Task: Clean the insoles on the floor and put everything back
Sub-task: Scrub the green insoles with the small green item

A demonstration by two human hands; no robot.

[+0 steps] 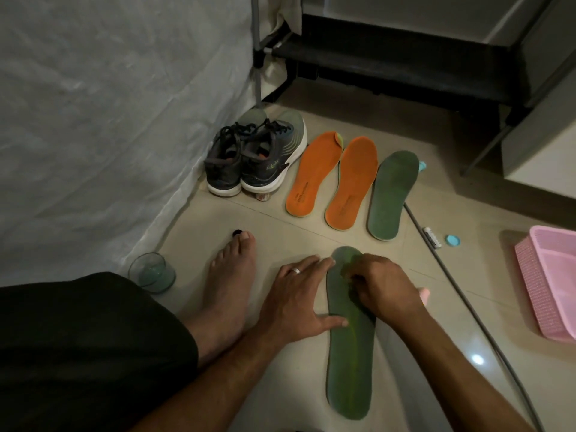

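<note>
A green insole [349, 360] lies lengthwise on the tiled floor in front of me. My left hand [299, 302] presses flat on its left edge, fingers spread and thumb across the insole. My right hand [381, 289] is curled over the insole's toe end, gripping something with a pink end [425, 294] that sticks out at the right; the rest of it is hidden. Two orange insoles [314, 174] [352, 182] and a second green insole [392, 194] lie side by side further away.
A pair of dark sneakers [252, 157] stands by the fabric-covered wall. A glass cup [152, 272] sits at left beside my bare foot [227, 285]. A pink basket [548, 282], a small tube [431, 238], a blue cap [452, 240] and a grey hose [467, 307] lie at right.
</note>
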